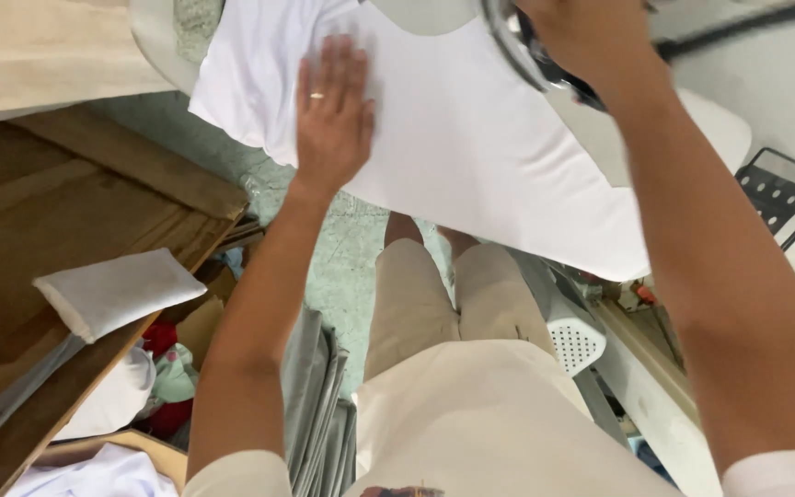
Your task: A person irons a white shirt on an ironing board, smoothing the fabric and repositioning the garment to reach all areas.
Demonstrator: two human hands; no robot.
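A white garment [471, 147] is spread over a pale ironing board [710, 120] at the top of the head view. My left hand [331, 110] lies flat on the cloth's left part, fingers apart, a ring on one finger. My right hand [591, 37] is at the top edge, closed around a dark and metallic iron [531, 60] that rests on the cloth; most of the iron is hidden by the hand and the frame edge.
A wooden table [57, 212] at left carries a small white padded cushion [117, 290]. Below it lie heaps of cloth [163, 382]. Grey folded fabric [315, 405] hangs by my legs. A black metal rack [775, 193] is at right.
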